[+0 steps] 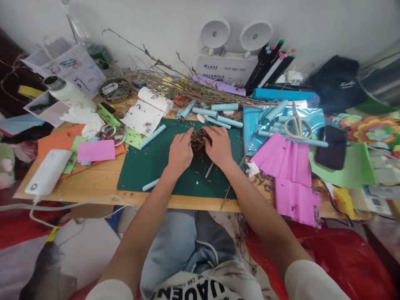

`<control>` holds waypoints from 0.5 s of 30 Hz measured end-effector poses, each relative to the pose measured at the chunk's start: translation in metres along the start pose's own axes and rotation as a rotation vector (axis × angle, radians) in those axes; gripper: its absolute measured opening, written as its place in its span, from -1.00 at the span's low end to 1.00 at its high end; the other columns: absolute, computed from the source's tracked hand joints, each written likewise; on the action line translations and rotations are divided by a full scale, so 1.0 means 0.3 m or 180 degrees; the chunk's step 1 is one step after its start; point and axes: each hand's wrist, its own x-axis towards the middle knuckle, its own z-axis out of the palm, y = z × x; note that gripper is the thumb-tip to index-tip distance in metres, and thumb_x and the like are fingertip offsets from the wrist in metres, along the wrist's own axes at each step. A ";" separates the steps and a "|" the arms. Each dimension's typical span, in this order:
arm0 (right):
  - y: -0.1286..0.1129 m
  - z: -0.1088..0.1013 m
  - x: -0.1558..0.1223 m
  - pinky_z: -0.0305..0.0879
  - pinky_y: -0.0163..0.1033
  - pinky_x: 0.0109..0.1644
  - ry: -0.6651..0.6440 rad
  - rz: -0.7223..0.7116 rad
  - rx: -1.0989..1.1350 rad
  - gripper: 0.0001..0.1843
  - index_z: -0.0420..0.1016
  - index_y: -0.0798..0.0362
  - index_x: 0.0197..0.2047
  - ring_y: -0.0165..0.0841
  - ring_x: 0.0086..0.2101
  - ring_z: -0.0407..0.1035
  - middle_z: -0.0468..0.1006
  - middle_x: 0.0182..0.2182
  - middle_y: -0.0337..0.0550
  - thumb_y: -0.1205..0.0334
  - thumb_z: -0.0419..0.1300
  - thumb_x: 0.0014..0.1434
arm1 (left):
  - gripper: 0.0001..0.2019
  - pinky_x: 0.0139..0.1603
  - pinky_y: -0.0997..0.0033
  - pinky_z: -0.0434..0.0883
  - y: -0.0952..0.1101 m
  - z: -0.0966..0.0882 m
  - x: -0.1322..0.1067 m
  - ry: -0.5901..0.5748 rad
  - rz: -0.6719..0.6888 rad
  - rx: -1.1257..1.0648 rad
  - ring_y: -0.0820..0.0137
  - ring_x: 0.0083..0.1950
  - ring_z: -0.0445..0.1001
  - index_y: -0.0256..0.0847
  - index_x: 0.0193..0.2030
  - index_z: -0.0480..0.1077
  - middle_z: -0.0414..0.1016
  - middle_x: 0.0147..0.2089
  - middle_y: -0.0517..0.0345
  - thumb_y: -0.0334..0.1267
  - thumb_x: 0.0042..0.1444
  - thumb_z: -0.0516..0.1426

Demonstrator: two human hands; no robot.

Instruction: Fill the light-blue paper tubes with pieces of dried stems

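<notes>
A brown clump of dry plant bits (198,142) sits between my two hands over the dark green mat (143,162). On its left side my left hand (181,152) is curled with the fingers pressed against it. My right hand (219,146) bends round the other side, thumb and fingers touching the clump. Loose crumbs lie scattered on the mat about both hands. A pale blue paper roll (151,185) rests on the mat near my left wrist, and another roll (153,136) lies at the mat's upper left.
Several blue rolls (204,112) and dry twigs (175,83) lie behind the mat. To the right are scissors (298,127), a phone (330,147) and pink crepe paper (283,160). A white power bank (48,171) with a cable lies left, near a bottle (70,93).
</notes>
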 end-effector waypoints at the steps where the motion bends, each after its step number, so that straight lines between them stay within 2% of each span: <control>1: 0.007 0.005 0.002 0.26 0.14 0.16 -0.0100 -0.0048 -0.0112 -0.57 0.50 0.09 0.15 -0.02 0.02 0.27 0.51 0.03 0.10 0.32 0.13 0.22 | -0.58 0.21 0.13 0.32 0.003 -0.004 0.000 0.0052 0.0016 0.0037 0.20 0.11 0.43 -0.29 0.24 0.35 0.50 0.07 -0.17 -0.35 0.37 -0.15; 3: 0.015 0.013 0.005 0.27 0.13 0.12 -0.0299 -0.0113 -0.0261 -0.58 0.52 0.11 0.12 -0.02 -0.01 0.26 0.52 -0.02 0.11 0.35 0.14 0.20 | -0.60 0.24 0.11 0.29 0.007 -0.012 -0.001 0.0168 -0.0006 0.0146 0.19 0.15 0.39 -0.28 0.20 0.38 0.48 0.11 -0.16 -0.33 0.38 -0.14; 5: 0.015 0.015 0.006 0.30 0.08 0.06 -0.0490 -0.0127 -0.0290 -0.65 0.59 0.11 0.01 -0.06 -0.08 0.30 0.55 -0.15 0.09 0.39 0.09 0.22 | -0.62 0.25 0.08 0.28 0.007 -0.019 0.000 0.0258 -0.0040 0.0226 0.17 0.17 0.38 -0.27 0.16 0.42 0.50 0.11 -0.13 -0.29 0.38 -0.11; 7: 0.008 0.009 0.004 0.33 0.03 0.03 -0.0533 -0.0091 -0.0166 -0.68 0.61 0.10 -0.07 -0.11 -0.13 0.35 0.57 -0.22 0.05 0.41 0.05 0.24 | -0.66 0.24 0.08 0.30 0.004 -0.020 0.000 0.0283 0.0016 0.0153 0.17 0.15 0.39 -0.24 0.14 0.44 0.52 0.09 -0.08 -0.23 0.37 -0.04; 9: -0.005 -0.002 0.001 0.34 -0.03 0.03 -0.0362 -0.0017 0.0112 -0.71 0.61 0.08 -0.10 -0.15 -0.13 0.40 0.60 -0.19 0.00 0.39 0.08 0.25 | -0.68 0.20 0.15 0.36 -0.001 -0.013 0.001 0.0175 0.0159 -0.0120 0.22 0.11 0.44 -0.20 0.15 0.45 0.54 0.08 -0.04 -0.21 0.34 0.04; 12: -0.027 -0.017 -0.007 0.39 -0.14 0.00 -0.0042 0.0190 0.0736 -0.78 0.59 0.01 -0.11 -0.25 -0.18 0.48 0.63 -0.19 -0.13 0.35 0.16 0.22 | -0.73 0.13 0.28 0.44 -0.006 0.004 0.001 0.0027 0.0258 -0.0607 0.31 0.05 0.52 -0.17 0.08 0.50 0.58 0.03 0.01 -0.30 0.31 0.08; 15: -0.044 -0.022 -0.014 0.43 -0.21 -0.11 0.0098 0.0422 0.1178 -0.85 0.60 -0.01 -0.19 -0.32 -0.30 0.50 0.64 -0.29 -0.23 0.31 0.23 0.17 | -0.75 0.10 0.34 0.48 -0.003 0.017 -0.003 0.0187 0.0079 -0.0918 0.35 -0.01 0.57 -0.17 0.02 0.53 0.62 -0.02 0.05 -0.37 0.27 0.10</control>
